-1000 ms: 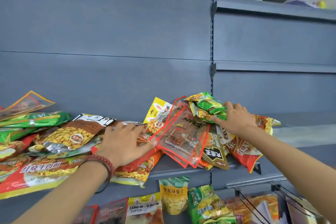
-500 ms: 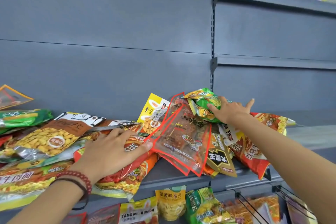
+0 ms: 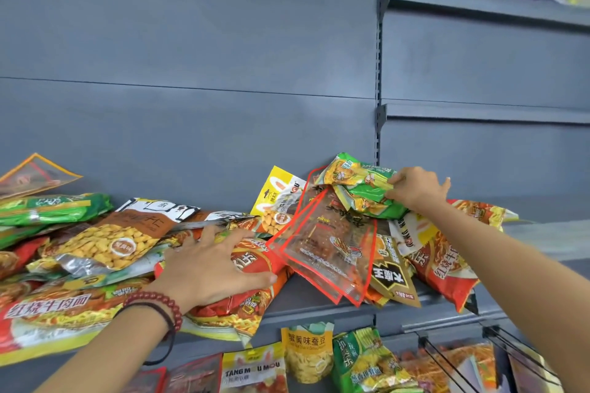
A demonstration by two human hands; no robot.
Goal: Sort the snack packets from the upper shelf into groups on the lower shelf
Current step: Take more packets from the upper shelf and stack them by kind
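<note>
A jumble of snack packets covers the grey upper shelf (image 3: 306,300). My right hand (image 3: 415,188) pinches a green and yellow packet (image 3: 360,182) at the top of the right-hand heap, against the back panel. Under it lie clear red-edged packets (image 3: 325,249) and a brown packet (image 3: 389,277). My left hand (image 3: 210,265) rests flat, fingers spread, on a red packet (image 3: 255,262) near the shelf's front edge. A brown peanut packet (image 3: 111,239) and green packets (image 3: 48,207) lie further left.
On the lower shelf stand sorted packets: a yellow one (image 3: 306,351), a green one (image 3: 360,360), a white and yellow one (image 3: 252,370) and orange ones (image 3: 447,364) between wire dividers (image 3: 447,360). A bare grey shelf (image 3: 542,233) extends to the right.
My right hand's fingers have closed onto the green and yellow packet, which has lifted a little. My left hand stays pressed on the red packet. The view tilted slightly.
</note>
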